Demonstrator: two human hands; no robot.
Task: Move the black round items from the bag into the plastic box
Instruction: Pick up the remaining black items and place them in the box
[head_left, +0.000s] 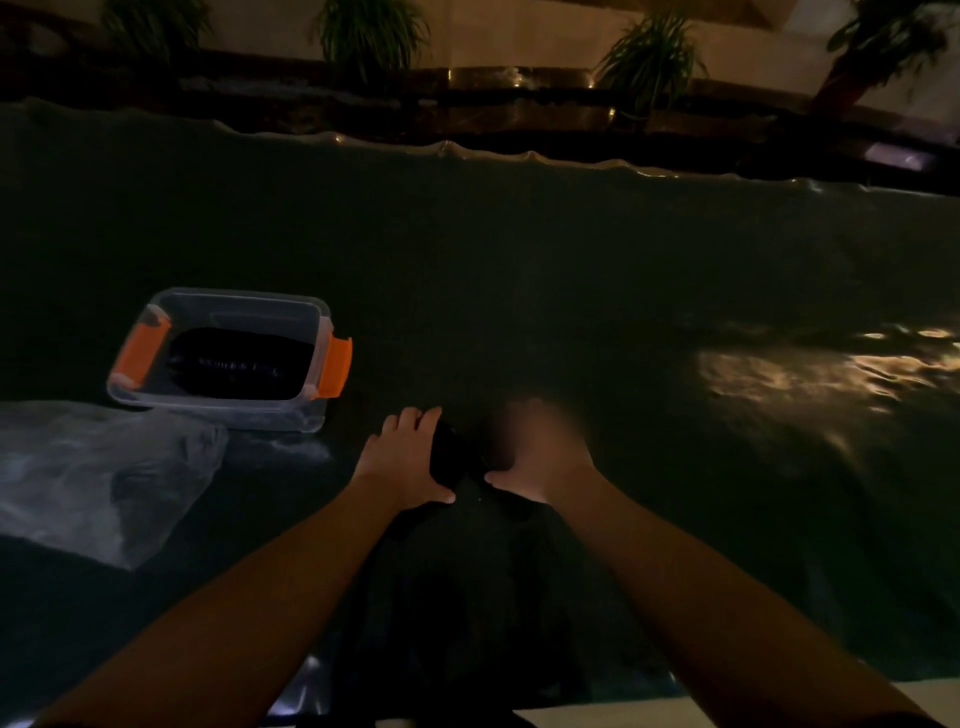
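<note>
here, black round item (451, 457) dark, edge-on, left hand (402, 457) grips it, right hand (540, 457) blurred, grip unclear

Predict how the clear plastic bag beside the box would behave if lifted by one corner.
The clear plastic bag lies crumpled and flattened, so it would probably hang limp. Its thin, see-through film suggests it is light. Its glossy sheen hints it may slip.

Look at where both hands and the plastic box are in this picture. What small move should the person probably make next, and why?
Probably carry the black item left to the plastic box and set it in. The left hand grips it, the blurred right hand is beside it, and the open box already holds dark items, so this one seems ready to join them.
</note>
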